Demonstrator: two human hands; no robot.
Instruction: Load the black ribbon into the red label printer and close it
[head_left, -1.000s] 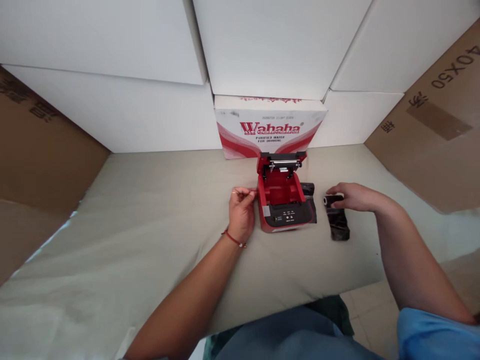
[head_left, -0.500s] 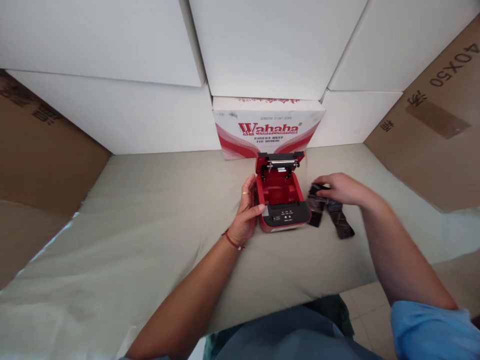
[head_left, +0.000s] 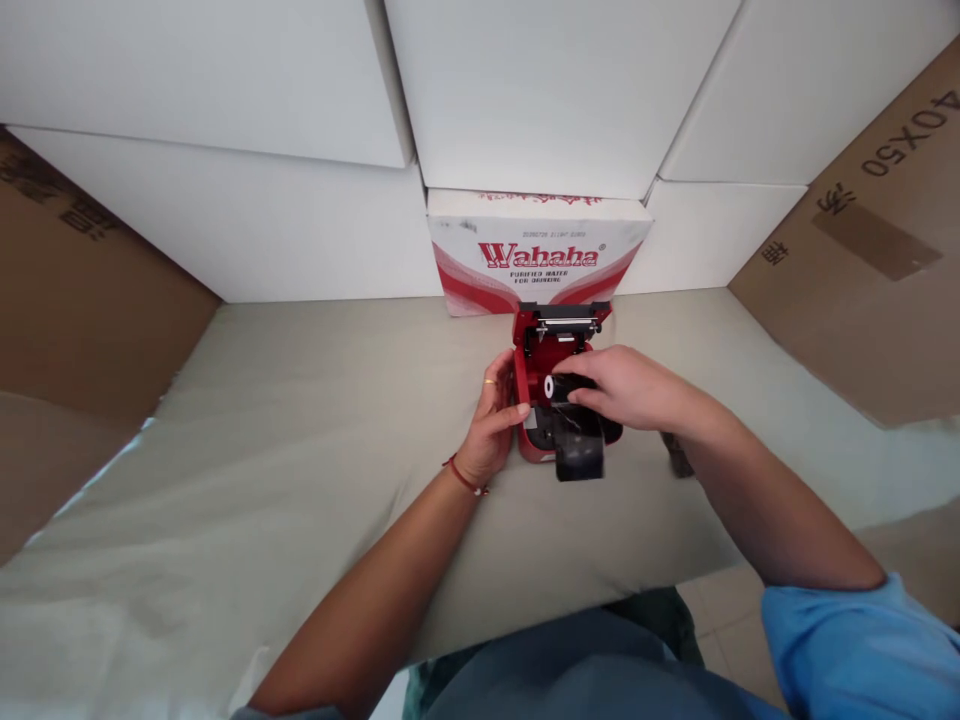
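A small red and black label printer (head_left: 534,448) stands with its lid (head_left: 559,318) raised at the back. My left hand (head_left: 487,430) grips its left side, fingers along the wall and thumb on the front top edge. Over the open compartment, my right hand (head_left: 619,385) pinches a black roll (head_left: 559,387) with a white core. A loose black strip from this roll hangs down across the printer's front panel and past its front edge. Another black roll's strip (head_left: 677,456) lies right of the printer, mostly hidden under my right forearm.
Right behind the printer stands a Wahaha water carton (head_left: 540,255). White boxes (head_left: 525,90) are stacked along the back. Brown cardboard panels (head_left: 885,230) flank the cloth-covered table (head_left: 322,400) on both sides.
My right hand moved left from the farther roll, picked up the black roll beside the printer and brought it over the compartment. My left hand went from touching the printer's side to gripping it.
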